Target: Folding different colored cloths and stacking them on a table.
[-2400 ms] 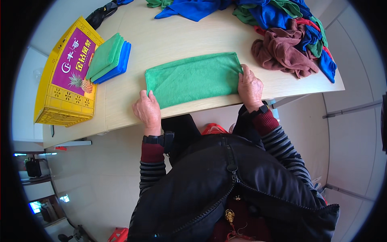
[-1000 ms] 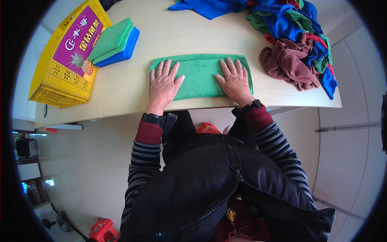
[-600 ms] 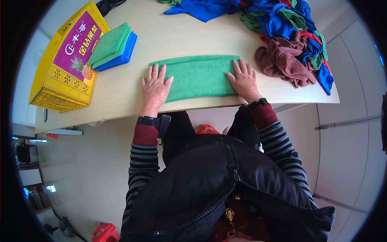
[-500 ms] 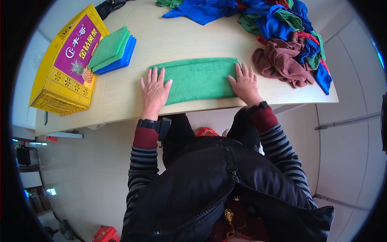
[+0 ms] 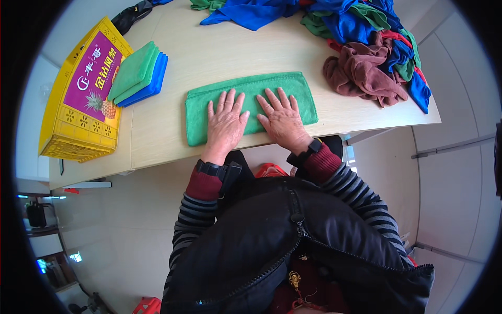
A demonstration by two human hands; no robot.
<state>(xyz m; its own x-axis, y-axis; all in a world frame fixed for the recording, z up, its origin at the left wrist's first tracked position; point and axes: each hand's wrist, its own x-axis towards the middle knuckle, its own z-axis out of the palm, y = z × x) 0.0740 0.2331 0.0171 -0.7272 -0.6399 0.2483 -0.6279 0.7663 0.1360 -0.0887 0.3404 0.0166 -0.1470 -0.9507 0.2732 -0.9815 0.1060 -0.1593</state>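
A green towel (image 5: 198, 120), folded into a long strip, lies flat near the front edge of the table. Pressed on its middle, slightly left, is my left hand (image 5: 226, 123), palm down with fingers stretched out. My right hand (image 5: 284, 120) rests beside it on the same towel, also flat with fingers spread. A small gap of green fabric shows between the two hands. Neither hand grips anything.
At the left stands a yellow plastic crate (image 5: 78, 133). Next to it is a stack of folded towels, green ones (image 5: 133, 73) over blue (image 5: 151, 89). Crumpled cloths lie at the far right, a brown one (image 5: 361, 73) nearest. The table edge (image 5: 240, 152) runs close by my wrists.
Both hands have moved inward from the towel's two ends to its middle, closer together. The towel now lies slightly tilted, and the view has shifted a little.
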